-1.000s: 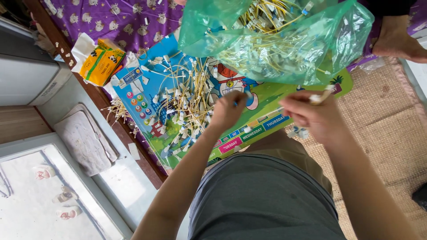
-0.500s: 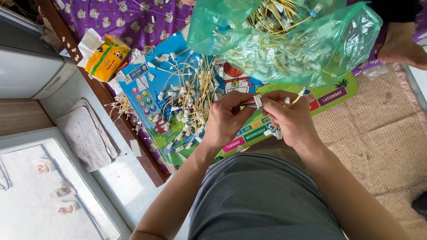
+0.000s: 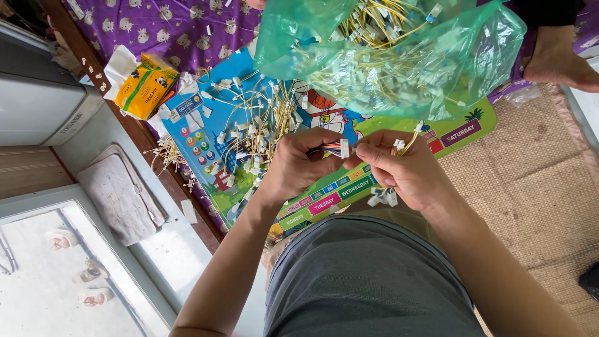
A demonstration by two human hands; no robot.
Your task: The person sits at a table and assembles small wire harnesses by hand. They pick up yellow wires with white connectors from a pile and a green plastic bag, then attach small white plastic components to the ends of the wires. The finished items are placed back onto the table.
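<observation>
The left hand (image 3: pixel 296 165) pinches a small white plug (image 3: pixel 344 148) with coloured wires, and the right hand (image 3: pixel 405 171) closes its grip on the same plug and a few yellow wires (image 3: pixel 409 142). Both hover over a colourful mat (image 3: pixel 324 200) strewn with loose wires (image 3: pixel 249 134), just below a green bag (image 3: pixel 387 56) full of them.

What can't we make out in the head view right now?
- Connector between the left hand and right hand: too small to tell its pins or whether it is mated.
- Wires in the green bag: blurred by the plastic, uncountable, and the bag is cut off at the top edge.
- Someone's foot: cut off at the top right edge.
- Right palm contents: hidden by the fingers.
</observation>
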